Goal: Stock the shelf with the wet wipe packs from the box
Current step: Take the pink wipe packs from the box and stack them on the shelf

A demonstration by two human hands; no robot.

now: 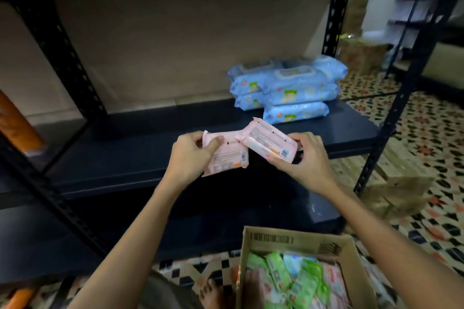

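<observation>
Head view, all places given relative to the shelf board point(346, 130).
Shelf unit: black metal rack with perforated uprights; the shelf board is dark and runs across mid-frame; a lower board sits beneath it in shadow.
Floor: patterned tile floor point(426, 118) to the right of and below the shelf board.
Box: cardboard box point(296, 238) on the floor, below and in front of the shelf board, cut off by the bottom edge of the frame.
Box contents: green packs point(301, 281) and a few pale pink ones, lying loosely; the count cannot be made out.
Blue packs: stack of blue wet wipe packs point(288, 88) resting on the right part of the shelf board, two rows, stacked two or three high.
Left hand point(190, 158): fingers curled around the left pink pack point(228, 158), held above the front edge of the shelf board.
Right hand point(303, 158): grasps the right pink pack point(268, 140), tilted, its end overlapping the left pink pack.
Obstruction: both hands cover parts of the pink packs; label print is too small to read.
Cut off: an orange object point(17, 120) at the far left of the shelf board, blurred.
Foot: a bare foot point(213, 293) left of the box, partly visible.
</observation>
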